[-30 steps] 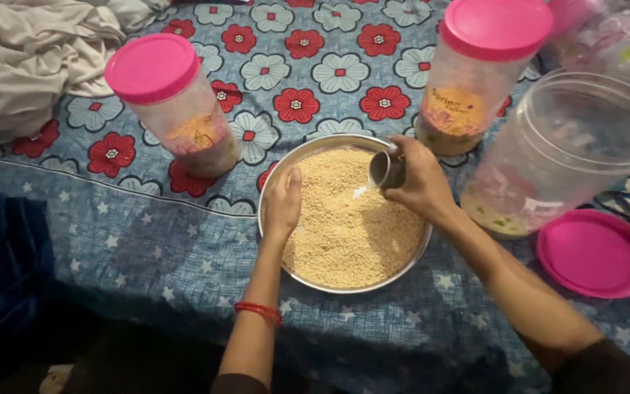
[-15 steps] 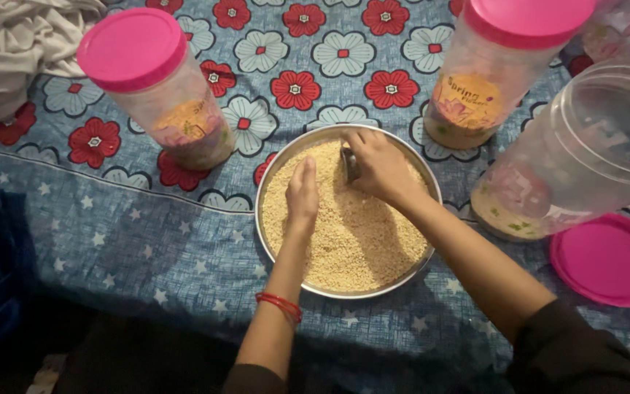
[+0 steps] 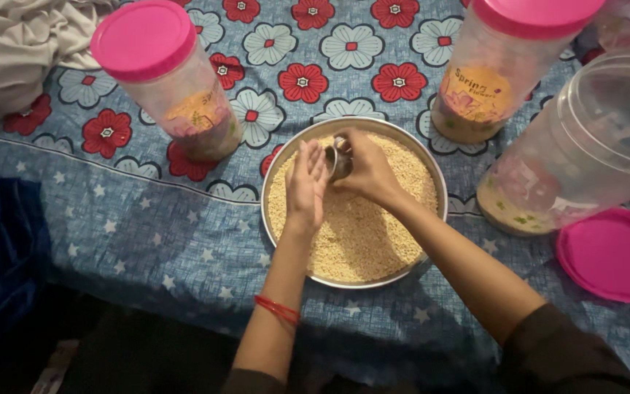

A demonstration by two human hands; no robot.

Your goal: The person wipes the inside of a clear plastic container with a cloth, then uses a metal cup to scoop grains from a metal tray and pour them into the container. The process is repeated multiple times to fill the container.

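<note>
A round steel plate (image 3: 432, 164) full of pale yellow grain (image 3: 370, 233) lies on a flowered bedsheet. My right hand (image 3: 367, 169) grips a small steel cup (image 3: 337, 160), tipped on its side in the grain at the plate's far left. My left hand (image 3: 306, 184) rests flat in the grain with fingers together, its fingertips against the cup's mouth. A red thread band (image 3: 277, 309) circles my left wrist.
Two clear jars with pink lids stand beyond the plate, one at left (image 3: 169, 80), one at right (image 3: 501, 66). A large open clear jar (image 3: 585, 146) leans at the right, its pink lid (image 3: 614, 254) beside it. Crumpled beige cloth (image 3: 9, 51) lies far left.
My right hand lowered the cup from above the plate into the grain and shifted it left. My left hand slid up to meet the cup's mouth.
</note>
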